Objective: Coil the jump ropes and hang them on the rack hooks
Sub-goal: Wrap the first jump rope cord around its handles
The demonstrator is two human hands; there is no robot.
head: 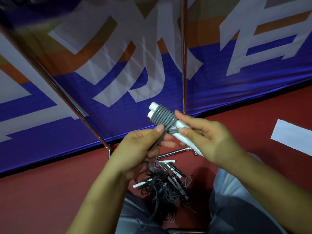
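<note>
Up in front of the banner (118, 92), the two white handles (168, 122) of a jump rope lie side by side, their long axis slanting from the upper left, where both round ends point toward the banner, down to the lower right into the right hand (207, 137); that hand grips the handles' lower part, thumb and forefinger pinching just below the grey cord (163, 118) wound in tight turns around both handles; the left hand (143, 149) pinches the loose strand of the same cord between thumb and fingers, the strand running down from the coil toward the floor (50, 191); below the hands, on the red floor between the person's knees, a tangled pile of ropes (167, 184) lies with several white handles pointing different ways; thin rack poles (184, 65) rise against the banner; a white sheet (293, 137) lies near the floor's right edge.
</note>
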